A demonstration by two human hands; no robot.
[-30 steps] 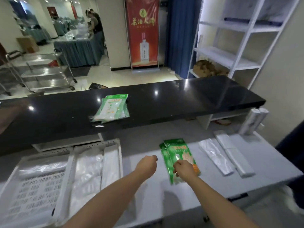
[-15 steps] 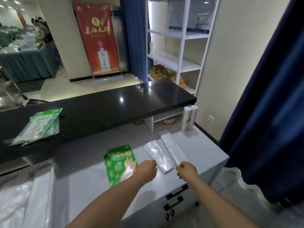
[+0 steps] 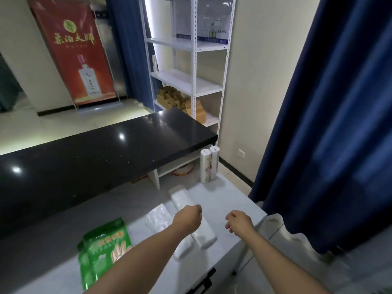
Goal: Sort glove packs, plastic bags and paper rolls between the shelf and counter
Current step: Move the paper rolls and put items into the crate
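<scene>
Two green glove packs [image 3: 104,249] lie overlapped on the low grey counter [image 3: 229,200], partly under my left forearm. To their right lie a clear plastic bag pack [image 3: 158,219] and a long white bag pack [image 3: 182,197]. My left hand [image 3: 187,218] hovers above the white pack as a curled fist and holds nothing. My right hand [image 3: 239,222] hangs over the counter's right part with its fingers loosely curled, also holding nothing. Two wrapped paper rolls [image 3: 209,164] stand upright at the counter's far end.
A raised black countertop [image 3: 106,158] runs along the far side of the grey counter. Behind it is a white metal shelf [image 3: 191,81] with cardboard boxes [image 3: 176,100] on its lowest level. A dark blue curtain [image 3: 328,124] hangs close on the right.
The view has swung right, away from the white trays and the glove pack on the black top. My right hand has left the green glove packs; both hands now hover further right.
</scene>
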